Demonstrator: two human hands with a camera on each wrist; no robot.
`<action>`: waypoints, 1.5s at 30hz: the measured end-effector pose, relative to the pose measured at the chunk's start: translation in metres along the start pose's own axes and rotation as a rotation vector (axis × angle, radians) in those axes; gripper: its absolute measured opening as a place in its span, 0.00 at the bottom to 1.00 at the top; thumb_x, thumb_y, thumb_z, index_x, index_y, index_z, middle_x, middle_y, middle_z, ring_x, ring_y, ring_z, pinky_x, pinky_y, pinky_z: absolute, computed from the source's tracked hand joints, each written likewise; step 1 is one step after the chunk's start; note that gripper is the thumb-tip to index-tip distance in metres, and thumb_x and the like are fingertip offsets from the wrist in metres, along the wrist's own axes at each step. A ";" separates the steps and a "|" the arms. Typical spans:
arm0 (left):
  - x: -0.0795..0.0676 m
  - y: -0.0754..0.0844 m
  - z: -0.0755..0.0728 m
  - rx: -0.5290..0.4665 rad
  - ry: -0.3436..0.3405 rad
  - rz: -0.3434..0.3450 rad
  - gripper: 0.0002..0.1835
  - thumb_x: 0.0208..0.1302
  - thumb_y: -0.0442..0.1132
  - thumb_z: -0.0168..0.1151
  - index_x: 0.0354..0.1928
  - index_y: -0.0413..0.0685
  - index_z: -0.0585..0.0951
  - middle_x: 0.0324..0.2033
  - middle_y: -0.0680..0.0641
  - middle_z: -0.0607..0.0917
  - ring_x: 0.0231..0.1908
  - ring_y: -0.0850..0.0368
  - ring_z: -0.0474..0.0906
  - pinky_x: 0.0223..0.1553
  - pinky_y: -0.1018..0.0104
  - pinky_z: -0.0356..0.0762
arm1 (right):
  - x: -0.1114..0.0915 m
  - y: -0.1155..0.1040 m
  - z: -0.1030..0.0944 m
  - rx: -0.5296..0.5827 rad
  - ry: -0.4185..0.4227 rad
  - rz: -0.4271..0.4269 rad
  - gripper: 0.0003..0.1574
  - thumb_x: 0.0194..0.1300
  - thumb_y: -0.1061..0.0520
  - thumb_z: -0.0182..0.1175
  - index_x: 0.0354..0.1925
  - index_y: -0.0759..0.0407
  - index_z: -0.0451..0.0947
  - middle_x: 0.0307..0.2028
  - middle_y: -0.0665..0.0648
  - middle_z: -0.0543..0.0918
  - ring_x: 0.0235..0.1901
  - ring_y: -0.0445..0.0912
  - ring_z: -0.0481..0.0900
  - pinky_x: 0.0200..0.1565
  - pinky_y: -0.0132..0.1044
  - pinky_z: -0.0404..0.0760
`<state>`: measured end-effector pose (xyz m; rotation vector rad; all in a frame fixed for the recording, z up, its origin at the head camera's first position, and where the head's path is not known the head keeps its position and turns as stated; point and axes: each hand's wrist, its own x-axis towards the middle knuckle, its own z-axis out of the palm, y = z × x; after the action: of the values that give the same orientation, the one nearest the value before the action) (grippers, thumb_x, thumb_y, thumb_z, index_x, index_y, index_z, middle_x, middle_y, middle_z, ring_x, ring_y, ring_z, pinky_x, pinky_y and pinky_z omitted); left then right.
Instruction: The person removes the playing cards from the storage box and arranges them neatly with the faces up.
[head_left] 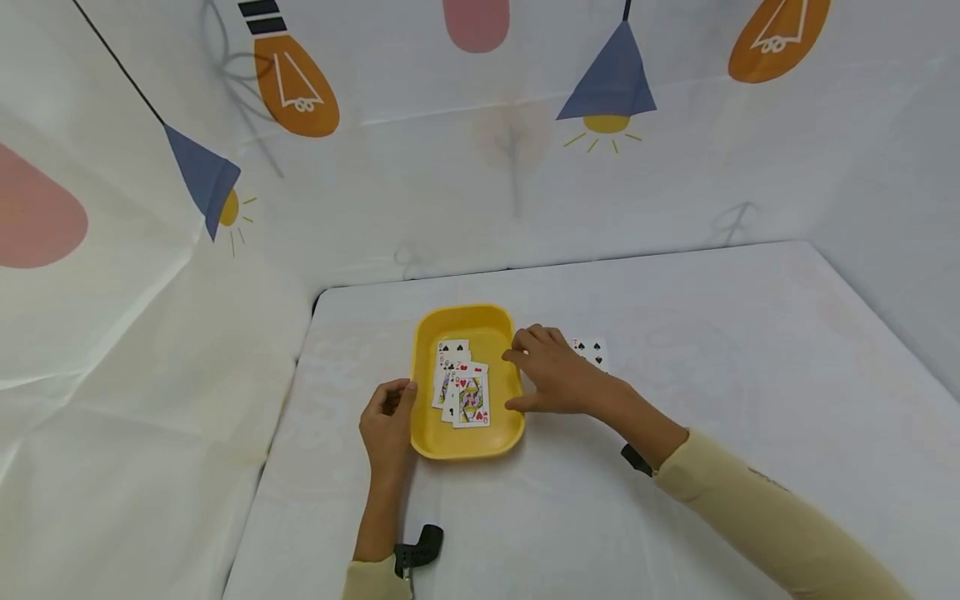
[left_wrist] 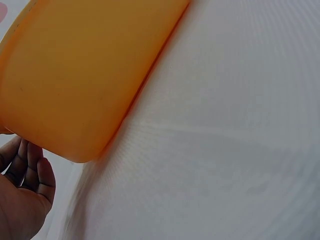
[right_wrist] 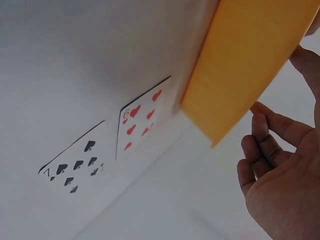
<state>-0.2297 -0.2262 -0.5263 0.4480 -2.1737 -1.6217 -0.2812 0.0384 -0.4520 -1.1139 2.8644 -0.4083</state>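
Observation:
A yellow tray [head_left: 427, 437] lies on the white-covered table with several overlapping playing cards inside. Uppermost among them is a queen of hearts [head_left: 471, 400]. At the tray's left rim, my left hand [head_left: 388, 423] pinches the edge between thumb and fingers. My right hand [head_left: 558, 373] is over the right rim, thumb and forefinger spread apart, fingertips right at the edge and no card between them. Beyond that hand, partly covered by it, lies a seven of spades [head_left: 590, 350]. The right wrist view shows a six of hearts [right_wrist: 137, 120] beside the tray, hidden from the head view.
The white tabletop [head_left: 720, 367] stretches to the right of the tray. White fabric walls with printed lamps [head_left: 607, 79] and bulbs rise behind and to the left. Black wrist bands [head_left: 420, 546] sit on the forearms.

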 end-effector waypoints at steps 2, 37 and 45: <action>0.000 0.000 0.000 -0.004 -0.001 -0.001 0.15 0.67 0.49 0.66 0.44 0.44 0.85 0.37 0.45 0.84 0.36 0.54 0.77 0.36 0.75 0.74 | 0.004 -0.003 0.004 -0.027 -0.007 -0.005 0.46 0.54 0.33 0.72 0.60 0.61 0.78 0.52 0.56 0.72 0.56 0.52 0.63 0.63 0.51 0.60; 0.001 0.000 0.002 -0.007 -0.008 0.017 0.15 0.68 0.49 0.66 0.44 0.45 0.86 0.37 0.46 0.84 0.36 0.54 0.77 0.37 0.75 0.74 | 0.047 -0.028 0.037 -0.274 -0.198 0.024 0.52 0.46 0.22 0.69 0.54 0.58 0.80 0.49 0.55 0.71 0.54 0.52 0.63 0.65 0.49 0.57; 0.002 -0.001 0.000 -0.001 0.008 0.029 0.14 0.67 0.48 0.67 0.43 0.45 0.86 0.36 0.46 0.84 0.35 0.55 0.76 0.36 0.74 0.73 | 0.050 -0.031 0.037 -0.288 -0.219 0.040 0.52 0.46 0.22 0.69 0.54 0.58 0.80 0.51 0.56 0.71 0.57 0.53 0.63 0.68 0.50 0.54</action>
<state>-0.2313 -0.2271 -0.5271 0.4194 -2.1637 -1.6028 -0.2931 -0.0251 -0.4771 -1.0580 2.8016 0.1275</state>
